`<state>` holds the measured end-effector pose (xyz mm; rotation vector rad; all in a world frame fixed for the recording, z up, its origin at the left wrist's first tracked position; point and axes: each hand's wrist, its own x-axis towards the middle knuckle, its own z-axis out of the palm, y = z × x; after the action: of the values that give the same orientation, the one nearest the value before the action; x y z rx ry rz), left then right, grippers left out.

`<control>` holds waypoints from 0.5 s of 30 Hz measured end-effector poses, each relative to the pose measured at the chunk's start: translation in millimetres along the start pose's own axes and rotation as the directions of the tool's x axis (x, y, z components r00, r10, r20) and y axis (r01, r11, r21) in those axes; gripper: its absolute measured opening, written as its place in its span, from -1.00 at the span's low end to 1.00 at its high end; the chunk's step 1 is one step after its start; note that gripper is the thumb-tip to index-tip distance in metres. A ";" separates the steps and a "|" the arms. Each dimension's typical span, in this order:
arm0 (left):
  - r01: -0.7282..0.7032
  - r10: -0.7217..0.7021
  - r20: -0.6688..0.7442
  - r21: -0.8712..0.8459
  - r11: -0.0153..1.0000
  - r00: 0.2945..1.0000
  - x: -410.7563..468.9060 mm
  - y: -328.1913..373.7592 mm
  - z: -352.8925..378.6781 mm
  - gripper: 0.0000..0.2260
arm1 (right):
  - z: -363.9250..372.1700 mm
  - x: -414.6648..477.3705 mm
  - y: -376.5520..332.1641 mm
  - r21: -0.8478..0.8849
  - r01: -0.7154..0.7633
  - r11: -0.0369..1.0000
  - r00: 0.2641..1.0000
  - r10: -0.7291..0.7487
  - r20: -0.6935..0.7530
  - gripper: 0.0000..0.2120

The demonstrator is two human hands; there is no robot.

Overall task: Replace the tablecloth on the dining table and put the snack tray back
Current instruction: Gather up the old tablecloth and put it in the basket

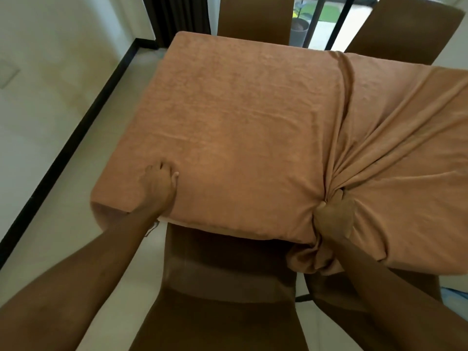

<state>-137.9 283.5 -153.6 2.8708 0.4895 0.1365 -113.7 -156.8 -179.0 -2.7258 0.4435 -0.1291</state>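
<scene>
A tan-orange tablecloth (240, 127) covers the dining table from the far edge to the near edge. Its left half lies fairly flat. My left hand (160, 182) rests on the cloth near the front left corner, fingers curled into the fabric. At the near edge, my right hand (334, 214) grips a gathered bunch of the cloth; folds fan out from this fist toward the far right, and a wad hangs below it. No snack tray is in view.
A brown chair (222, 287) stands tucked in right in front of me, a second one (354, 295) beside it at the right. Two more brown chairs (253, 16) (410, 29) stand at the far side. Pale floor with a black skirting (76, 138) lies left.
</scene>
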 end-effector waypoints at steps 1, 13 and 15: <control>-0.014 0.013 -0.023 -0.007 1.000 1.000 -1.0 -1.9 1.2 -0.84 | 1.2 -2.8 -4.9 0.011 -0.013 1.000 1.000 0.013 -0.011 -0.58; 0.047 -0.045 0.016 -0.249 0.967 0.999 5.0 85.8 8.2 -0.72 | -5.4 -9.4 -19.4 0.047 -0.034 0.998 0.999 0.034 0.001 -0.58; 0.052 -0.035 0.057 -0.351 0.935 0.998 -11.4 143.8 13.7 -0.70 | -6.0 -10.0 -18.6 0.047 -0.030 0.998 1.000 0.029 0.009 -0.55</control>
<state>-101.4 144.6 -133.5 2.5046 0.4653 0.1301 -118.6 -139.3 -166.7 -2.6713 0.4723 -0.1193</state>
